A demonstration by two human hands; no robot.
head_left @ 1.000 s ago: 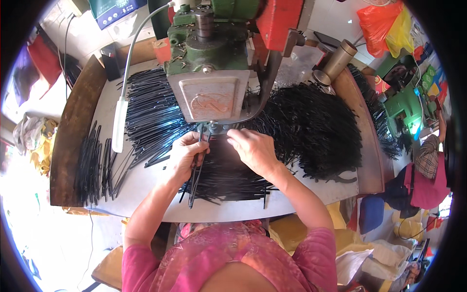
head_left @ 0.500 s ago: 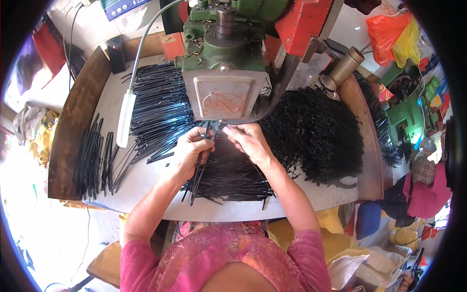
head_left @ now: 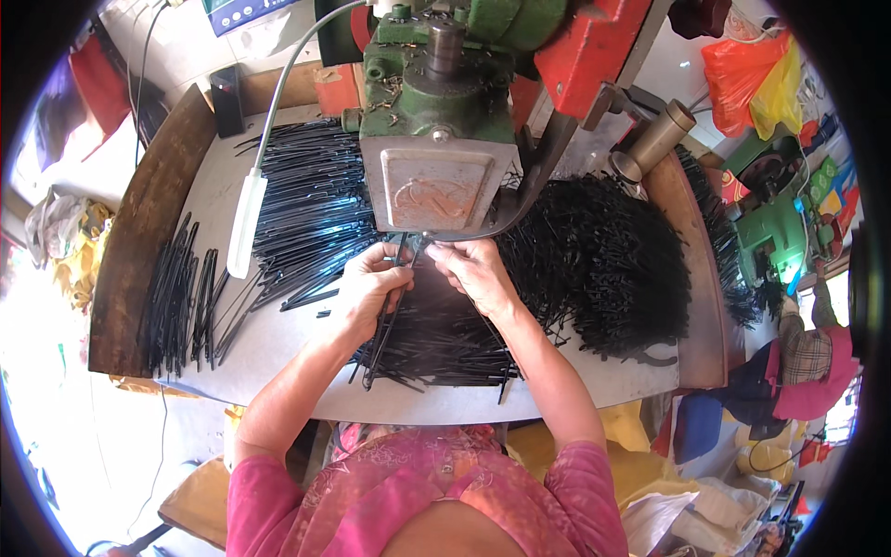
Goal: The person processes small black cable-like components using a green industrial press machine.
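Hands pinch black rods under green press, piles flanking.

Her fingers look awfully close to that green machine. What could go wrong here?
Both the left hand and right hand hold thin black metal rods right under the green cast-metal machine head, so fingers might get pinched. The loose pile of short black rods beside her right forearm could get knocked off the table.

From my feed, the green cast-metal press machine hides the fingertips of both hands at twelve o'clock; its top is cropped.
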